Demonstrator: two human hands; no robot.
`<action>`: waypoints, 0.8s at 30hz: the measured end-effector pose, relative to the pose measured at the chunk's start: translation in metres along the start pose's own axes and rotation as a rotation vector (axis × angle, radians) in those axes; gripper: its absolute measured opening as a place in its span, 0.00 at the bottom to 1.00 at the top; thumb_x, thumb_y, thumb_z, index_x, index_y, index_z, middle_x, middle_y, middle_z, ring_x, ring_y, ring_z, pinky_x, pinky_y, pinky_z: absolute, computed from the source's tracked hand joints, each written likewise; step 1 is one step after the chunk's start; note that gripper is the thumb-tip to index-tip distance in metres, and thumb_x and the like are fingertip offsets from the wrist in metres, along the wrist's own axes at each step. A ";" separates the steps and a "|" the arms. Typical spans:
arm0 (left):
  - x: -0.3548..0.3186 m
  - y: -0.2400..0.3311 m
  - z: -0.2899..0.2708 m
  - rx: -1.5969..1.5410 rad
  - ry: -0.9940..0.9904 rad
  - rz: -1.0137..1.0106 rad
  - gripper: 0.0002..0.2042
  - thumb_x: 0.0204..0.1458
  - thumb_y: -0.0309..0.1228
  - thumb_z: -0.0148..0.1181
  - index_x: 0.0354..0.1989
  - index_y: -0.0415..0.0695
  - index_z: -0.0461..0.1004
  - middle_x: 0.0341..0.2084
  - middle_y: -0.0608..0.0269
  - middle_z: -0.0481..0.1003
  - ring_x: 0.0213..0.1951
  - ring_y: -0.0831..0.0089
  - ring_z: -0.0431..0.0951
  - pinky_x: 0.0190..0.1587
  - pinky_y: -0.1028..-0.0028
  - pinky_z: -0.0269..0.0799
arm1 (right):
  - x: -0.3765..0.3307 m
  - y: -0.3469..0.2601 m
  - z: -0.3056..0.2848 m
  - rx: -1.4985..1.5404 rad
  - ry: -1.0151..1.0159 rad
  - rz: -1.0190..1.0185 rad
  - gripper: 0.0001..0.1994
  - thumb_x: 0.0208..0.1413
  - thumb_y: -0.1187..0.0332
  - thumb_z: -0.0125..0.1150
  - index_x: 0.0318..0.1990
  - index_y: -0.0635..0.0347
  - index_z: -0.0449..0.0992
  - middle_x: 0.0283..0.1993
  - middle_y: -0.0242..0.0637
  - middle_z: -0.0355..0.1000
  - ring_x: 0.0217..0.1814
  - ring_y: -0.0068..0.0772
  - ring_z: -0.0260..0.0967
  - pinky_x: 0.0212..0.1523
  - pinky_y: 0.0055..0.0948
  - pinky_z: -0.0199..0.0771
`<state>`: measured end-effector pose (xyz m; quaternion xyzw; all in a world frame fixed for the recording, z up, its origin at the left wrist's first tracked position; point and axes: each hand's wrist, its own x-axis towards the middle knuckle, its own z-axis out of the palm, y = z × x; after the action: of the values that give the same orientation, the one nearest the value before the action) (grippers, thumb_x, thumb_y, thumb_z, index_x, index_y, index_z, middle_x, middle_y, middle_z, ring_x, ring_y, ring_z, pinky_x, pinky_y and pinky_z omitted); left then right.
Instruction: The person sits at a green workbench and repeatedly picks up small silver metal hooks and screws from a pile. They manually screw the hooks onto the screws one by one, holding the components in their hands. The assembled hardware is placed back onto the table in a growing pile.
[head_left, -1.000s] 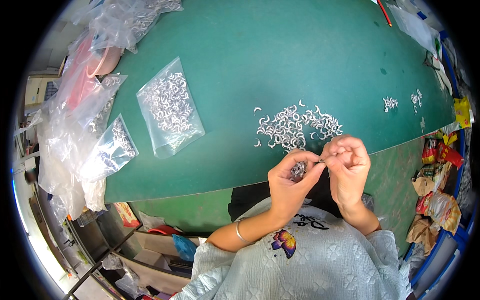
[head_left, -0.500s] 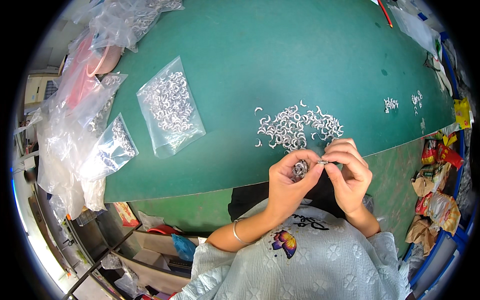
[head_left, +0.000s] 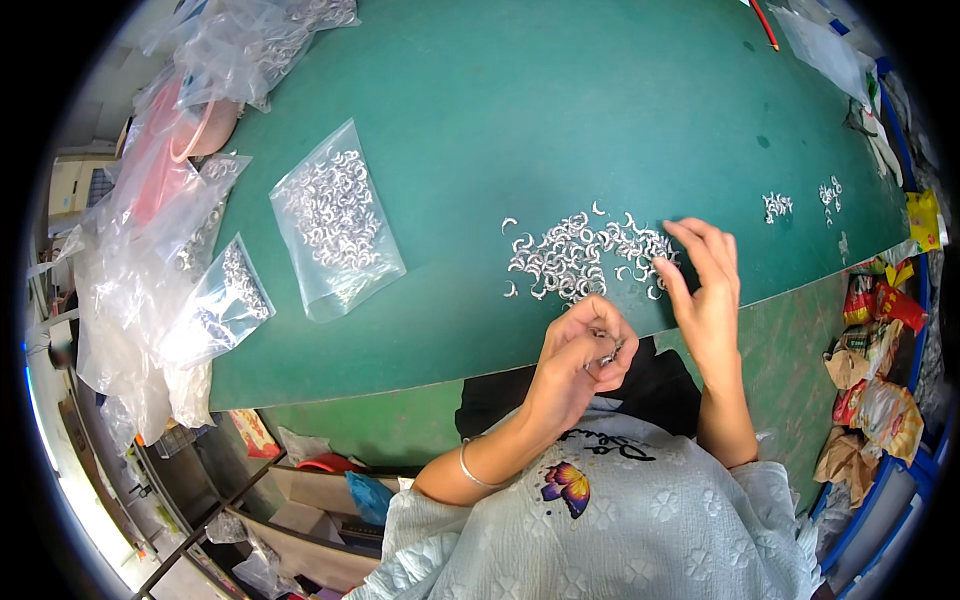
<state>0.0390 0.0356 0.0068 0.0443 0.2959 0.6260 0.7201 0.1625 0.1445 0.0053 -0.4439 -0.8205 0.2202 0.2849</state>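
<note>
Green felt table (bags at left) holds small silver curved pieces; right hand reaches them open-fingered, left hand clenches several.

A loose pile of small curved metal pieces lies on the table, near its front edge. Left of it lies a clear bag of like pieces; further left, more bags at the table's left edge. Two small clusters lie well apart to the right.
</note>
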 end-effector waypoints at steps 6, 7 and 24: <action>-0.002 0.000 -0.003 0.048 0.055 -0.038 0.05 0.49 0.26 0.43 0.28 0.38 0.63 0.18 0.60 0.64 0.16 0.80 0.56 0.16 0.82 0.49 | -0.001 0.005 0.009 -0.022 -0.019 -0.057 0.07 0.41 0.77 0.60 0.31 0.64 0.73 0.34 0.38 0.68 0.37 0.39 0.63 0.40 0.32 0.62; -0.002 0.000 -0.003 0.057 0.082 -0.054 0.06 0.51 0.27 0.43 0.29 0.37 0.65 0.18 0.60 0.64 0.16 0.80 0.56 0.16 0.82 0.49 | 0.000 0.005 0.008 0.027 0.002 -0.052 0.07 0.41 0.78 0.60 0.31 0.64 0.74 0.34 0.38 0.69 0.37 0.38 0.64 0.40 0.30 0.63; -0.002 0.000 0.009 0.437 0.142 0.176 0.08 0.50 0.23 0.54 0.38 0.39 0.73 0.22 0.69 0.68 0.25 0.84 0.65 0.28 0.84 0.61 | -0.029 -0.005 -0.006 1.510 -0.471 0.638 0.08 0.51 0.77 0.55 0.38 0.65 0.67 0.32 0.36 0.71 0.33 0.21 0.67 0.34 0.18 0.64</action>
<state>0.0433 0.0363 0.0146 0.1805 0.4691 0.6091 0.6135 0.1763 0.1174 0.0050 -0.2877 -0.3272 0.8645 0.2508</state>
